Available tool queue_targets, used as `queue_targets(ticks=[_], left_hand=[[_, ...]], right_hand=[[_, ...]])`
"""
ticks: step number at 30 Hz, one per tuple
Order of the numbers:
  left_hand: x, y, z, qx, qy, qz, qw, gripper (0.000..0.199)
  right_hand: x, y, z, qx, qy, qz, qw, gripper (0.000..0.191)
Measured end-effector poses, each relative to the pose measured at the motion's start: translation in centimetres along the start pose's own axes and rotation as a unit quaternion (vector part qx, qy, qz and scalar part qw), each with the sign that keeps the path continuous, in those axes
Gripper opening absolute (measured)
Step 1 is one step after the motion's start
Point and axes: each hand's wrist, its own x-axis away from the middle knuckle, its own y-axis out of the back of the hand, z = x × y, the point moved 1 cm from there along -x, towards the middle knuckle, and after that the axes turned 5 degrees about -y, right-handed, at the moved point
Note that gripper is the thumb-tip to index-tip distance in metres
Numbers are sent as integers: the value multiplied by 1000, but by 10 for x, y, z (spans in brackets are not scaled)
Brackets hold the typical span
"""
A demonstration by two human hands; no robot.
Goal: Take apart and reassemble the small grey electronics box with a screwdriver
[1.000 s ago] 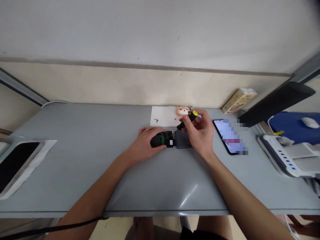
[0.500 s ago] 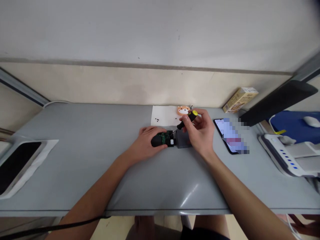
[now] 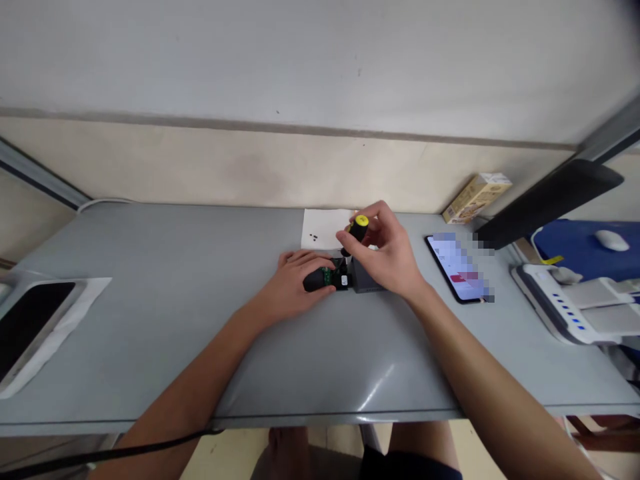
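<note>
My left hand (image 3: 299, 277) is closed around a small black device (image 3: 314, 281) on the desk, fingers along its far side and thumb along its near side. Its case is open, with a green circuit board (image 3: 327, 275) showing and a small white label toward its right end. My right hand (image 3: 384, 250) grips a black screwdriver with a yellow end cap (image 3: 361, 223). The tool stands nearly upright, its tip down at the device's right part; the exact contact point is too small to make out. A dark grey flat box (image 3: 364, 279) lies beside the device, partly under my right hand.
Behind my hands, a white paper (image 3: 320, 223) carries several tiny dark pieces (image 3: 313, 237). To the right are a lit phone (image 3: 453, 267), a carton (image 3: 477, 198), a long black object (image 3: 550, 200) and a white power strip (image 3: 555, 303). A black-screened device (image 3: 37, 320) lies far left.
My right hand has shifted left and tipped the screwdriver from a slant to nearly upright over the device. It now covers the orange animal-face item on the paper. My left hand keeps its hold.
</note>
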Motion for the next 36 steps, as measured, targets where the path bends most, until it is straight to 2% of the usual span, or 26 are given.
queue_targets(ticks=[3,8,13,15,20,25,28,31,34,36], left_hand=[[0,-1,0,-10,2,1,1000,25],[0,-1,-1,-23,-16,3,1000,26],[1,0,-1,-29,-21,13,999,24],[1,0,-1,-32,-21,15,999,25],[0,2,-1,-33,-29,24,999,27],[0,3,-2,-29,-39,22,999,26],[0,2,-1,-39,-40,20,998,27],[0,1,0,-47,-43,15,998,27],[0,0,0,-48,-44,19,998,26],[0,0,-1,-44,-39,19,998,25]], right_hand=[[-10,-7,1,-4,13,49,999,24],[-11,-20,-12,-170,-32,15,985,25],[-8,-19,-16,-216,-76,5,973,44],[-9,-16,-15,-226,-95,4,970,53],[-11,-8,-19,-263,-90,15,960,35],[-10,-9,-26,-233,-95,-15,968,46],[-10,-12,-21,-252,-74,-25,965,38],[-10,-12,-15,-282,-88,3,955,41],[-11,-8,-15,-274,-99,0,957,34],[-11,-4,-17,-257,-95,-11,962,38]])
